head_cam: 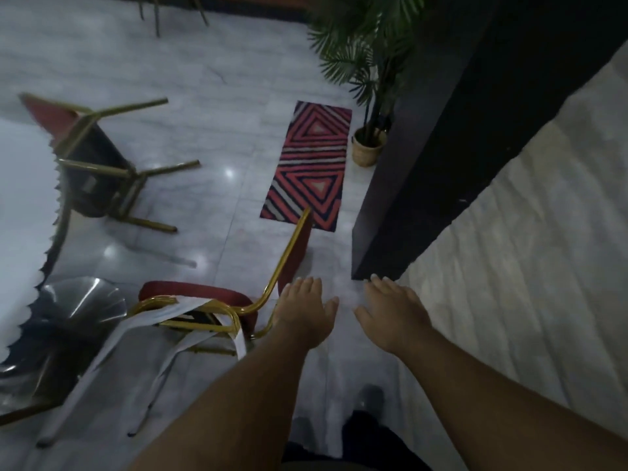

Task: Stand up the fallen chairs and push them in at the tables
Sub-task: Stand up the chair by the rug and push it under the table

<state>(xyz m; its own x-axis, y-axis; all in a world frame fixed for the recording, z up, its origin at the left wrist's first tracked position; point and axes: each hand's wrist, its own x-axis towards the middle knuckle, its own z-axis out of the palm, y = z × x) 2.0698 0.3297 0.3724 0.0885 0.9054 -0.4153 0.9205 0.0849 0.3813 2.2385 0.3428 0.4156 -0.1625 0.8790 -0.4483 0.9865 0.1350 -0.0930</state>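
Two red-cushioned chairs with gold metal frames lie fallen on the pale marble floor. The nearer chair [217, 300] lies on its side at centre left, its backrest slanting up toward the rug. The farther chair [98, 164] is tipped over beside the white-clothed table [20, 205], legs pointing right. My left hand [304, 309] hovers palm down, fingers apart, just right of the nearer chair's back frame and not gripping it. My right hand [394, 311] is also spread and holds nothing.
A red, black and white striped rug [309, 164] lies ahead. A potted palm in a woven basket [368, 147] stands beside a dark wall or counter [424, 158]. A shiny metal table base [78, 304] and loose white strips [142, 338] lie by the nearer chair.
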